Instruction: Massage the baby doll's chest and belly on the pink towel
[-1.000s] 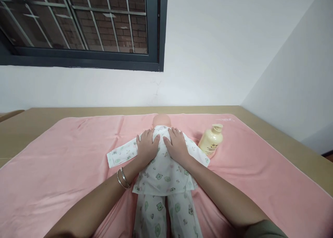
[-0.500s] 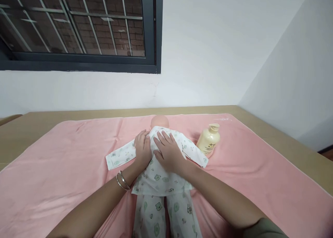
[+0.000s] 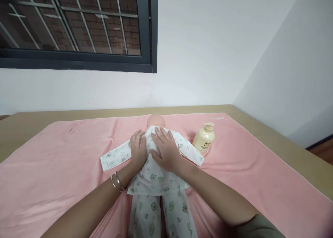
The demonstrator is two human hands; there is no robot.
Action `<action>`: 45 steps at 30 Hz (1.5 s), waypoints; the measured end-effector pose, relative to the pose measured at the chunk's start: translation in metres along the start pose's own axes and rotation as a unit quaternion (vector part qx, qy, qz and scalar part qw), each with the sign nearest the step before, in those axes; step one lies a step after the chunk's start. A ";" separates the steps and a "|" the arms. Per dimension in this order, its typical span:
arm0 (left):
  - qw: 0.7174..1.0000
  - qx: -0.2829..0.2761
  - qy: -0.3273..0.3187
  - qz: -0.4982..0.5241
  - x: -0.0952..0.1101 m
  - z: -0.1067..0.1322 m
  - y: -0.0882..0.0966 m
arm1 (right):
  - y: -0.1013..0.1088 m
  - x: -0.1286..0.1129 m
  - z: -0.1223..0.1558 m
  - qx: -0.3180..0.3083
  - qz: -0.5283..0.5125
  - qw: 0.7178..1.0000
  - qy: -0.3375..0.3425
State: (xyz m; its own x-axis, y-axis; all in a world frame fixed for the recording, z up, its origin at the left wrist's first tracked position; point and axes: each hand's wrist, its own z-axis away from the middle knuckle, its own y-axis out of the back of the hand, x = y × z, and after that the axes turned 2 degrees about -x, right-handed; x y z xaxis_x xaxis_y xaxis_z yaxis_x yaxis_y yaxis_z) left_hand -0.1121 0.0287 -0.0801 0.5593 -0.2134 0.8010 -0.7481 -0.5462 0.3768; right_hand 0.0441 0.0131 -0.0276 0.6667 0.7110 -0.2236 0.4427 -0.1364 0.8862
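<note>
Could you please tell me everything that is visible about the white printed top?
The white printed top is long-sleeved, of thin-looking fabric with small green and dark animal motifs. It is worn by the doll, sleeves spread sideways over the pink blanket, its hem overlapping the matching trousers. The left hand and right hand rest on its upper part. One sleeve ends near the pump bottle.

Left hand and right hand palm-down, right fingers slightly spread, both forearms angled inward.

Both hands on a clothed doll; yellowish bottle nearby
</note>
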 end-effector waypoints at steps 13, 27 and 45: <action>1.000 -0.001 -0.004 0.003 -0.003 -0.002 0.001 | -0.018 0.026 -0.001 0.009 -0.080 0.996 -0.025; 0.994 -0.044 -0.033 0.090 0.073 -0.011 -0.008 | -0.019 0.064 0.002 0.143 -0.273 0.943 -0.126; 0.594 -0.357 0.461 0.554 0.170 -0.029 -0.098 | 0.142 0.070 0.014 -0.039 0.107 0.944 -0.308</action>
State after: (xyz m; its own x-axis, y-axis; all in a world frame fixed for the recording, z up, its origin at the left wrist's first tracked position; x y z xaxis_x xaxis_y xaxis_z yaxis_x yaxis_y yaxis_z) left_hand 0.0458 0.0691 0.0323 -0.6050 0.5928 0.5316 -0.6198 0.0686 -0.7818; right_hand 0.1623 0.0340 0.0766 0.9688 0.1328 -0.2091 0.2294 -0.1625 0.9597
